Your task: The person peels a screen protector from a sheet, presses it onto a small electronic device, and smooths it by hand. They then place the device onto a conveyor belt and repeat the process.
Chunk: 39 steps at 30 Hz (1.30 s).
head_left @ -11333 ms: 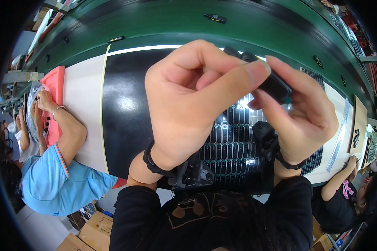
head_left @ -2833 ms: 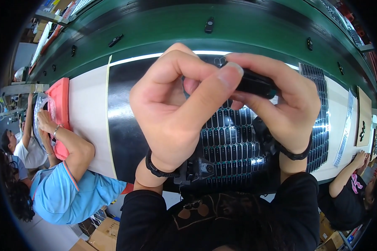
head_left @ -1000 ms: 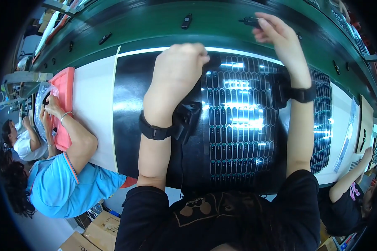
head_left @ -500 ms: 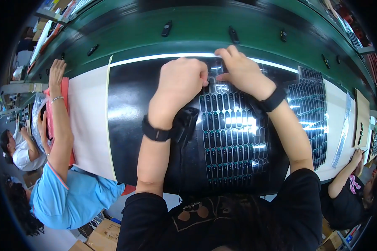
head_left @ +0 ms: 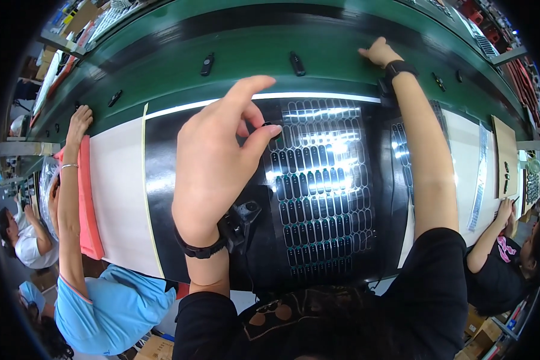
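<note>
My left hand point(head_left: 213, 159) is closed in a pinch just left of the sheet. Between thumb and finger it holds a small dark piece point(head_left: 269, 125) with a green edge, mostly covered by the fingertips. Flat on the black mat lies a clear sheet point(head_left: 359, 180) with rows of dark elongated oval pieces point(head_left: 324, 208); its upper rows show only bare outlines. My right hand point(head_left: 380, 53) reaches out over the green conveyor belt point(head_left: 252, 42). Its fingers look bent together, but whatever is under them is hidden. Left of it, black handheld devices point(head_left: 297, 63) lie on the belt.
A second patterned sheet point(head_left: 400, 147) lies partly behind my right forearm. A person in light blue point(head_left: 114, 306) works at left beside a pink-red pad point(head_left: 89, 204). At far right, another person in black point(head_left: 492, 270) is near a brown board point(head_left: 505, 162).
My right hand has left the sheet's top edge and moved out over the belt. The left hand has come nearer, pinching the dark piece. Devices on the belt have shifted left.
</note>
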Each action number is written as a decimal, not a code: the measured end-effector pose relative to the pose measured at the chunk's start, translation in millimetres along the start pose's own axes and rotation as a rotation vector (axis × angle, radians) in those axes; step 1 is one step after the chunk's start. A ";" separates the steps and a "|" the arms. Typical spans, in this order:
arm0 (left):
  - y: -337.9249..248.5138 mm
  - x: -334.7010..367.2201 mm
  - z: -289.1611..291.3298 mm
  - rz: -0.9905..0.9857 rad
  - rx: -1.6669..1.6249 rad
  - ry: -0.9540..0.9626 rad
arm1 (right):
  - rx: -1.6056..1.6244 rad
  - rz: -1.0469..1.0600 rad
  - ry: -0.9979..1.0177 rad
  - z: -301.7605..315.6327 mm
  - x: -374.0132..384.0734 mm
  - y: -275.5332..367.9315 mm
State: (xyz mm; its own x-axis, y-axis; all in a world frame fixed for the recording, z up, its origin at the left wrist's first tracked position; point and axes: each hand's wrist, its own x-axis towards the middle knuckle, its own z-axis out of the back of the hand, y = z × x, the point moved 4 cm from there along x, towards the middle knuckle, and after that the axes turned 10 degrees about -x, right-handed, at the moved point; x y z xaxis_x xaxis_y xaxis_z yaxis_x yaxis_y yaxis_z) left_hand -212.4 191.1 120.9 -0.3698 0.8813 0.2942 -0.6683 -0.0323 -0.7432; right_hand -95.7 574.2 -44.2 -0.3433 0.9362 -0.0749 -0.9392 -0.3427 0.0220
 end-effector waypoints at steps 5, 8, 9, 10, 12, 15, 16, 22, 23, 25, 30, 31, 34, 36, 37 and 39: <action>-2.4 -4.9 7.6 0.001 -0.021 -0.049 | 0.173 0.273 0.088 20.7 -29.4 40.0; -10.6 -4.1 6.0 -0.064 -0.101 -0.109 | 0.762 0.349 0.147 50.5 -83.0 48.6; -8.9 -4.7 5.1 -0.056 -0.098 -0.111 | 0.811 0.414 0.114 58.0 -104.5 57.4; -7.1 -5.2 5.6 -0.061 -0.117 -0.120 | 0.864 0.482 0.083 65.6 -127.2 67.4; -3.0 -6.5 5.3 -0.073 -0.160 -0.134 | 1.002 0.510 0.207 77.4 -168.1 79.5; -19.9 -7.2 5.7 -0.080 -0.230 -0.178 | 1.091 0.502 0.259 97.7 -216.9 82.7; -22.0 -6.7 4.8 -0.086 -0.271 -0.194 | 1.093 0.497 0.265 97.8 -226.7 84.3; -6.5 -7.9 -4.9 -0.167 -0.618 -0.180 | 1.384 0.651 0.030 113.5 -270.0 96.7; -9.3 -7.3 -12.9 -0.162 -0.611 -0.179 | 1.383 0.681 -0.039 117.6 -275.8 95.2; -7.9 -10.0 -13.0 -0.153 -0.591 -0.178 | 1.316 0.704 -0.058 125.9 -287.9 93.5; -5.6 -13.2 -15.0 -0.139 -0.549 -0.165 | 1.146 0.758 -0.147 138.7 -299.9 90.6; -3.1 -12.1 -14.3 -0.137 -0.542 -0.162 | 1.127 0.762 -0.167 139.6 -300.9 89.8; -0.8 -14.7 -12.7 -0.131 -0.514 -0.160 | 1.114 0.763 -0.177 140.4 -303.5 88.7; 0.6 -17.4 -10.6 -0.126 -0.492 -0.162 | 1.110 0.766 -0.180 140.5 -304.9 88.6; 1.2 -17.7 -10.8 -0.124 -0.482 -0.162 | 1.097 0.775 -0.192 140.7 -305.8 88.8; 1.2 -19.0 -11.4 -0.123 -0.467 -0.159 | 1.065 0.786 -0.221 141.9 -307.2 87.4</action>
State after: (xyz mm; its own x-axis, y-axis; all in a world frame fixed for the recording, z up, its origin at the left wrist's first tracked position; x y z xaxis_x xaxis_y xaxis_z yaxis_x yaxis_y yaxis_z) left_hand -198.8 179.7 107.6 -0.4242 0.7816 0.4573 -0.3669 0.3133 -0.8759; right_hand -73.0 267.7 122.2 -0.6884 0.5478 0.4755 -0.0052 -0.6592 0.7519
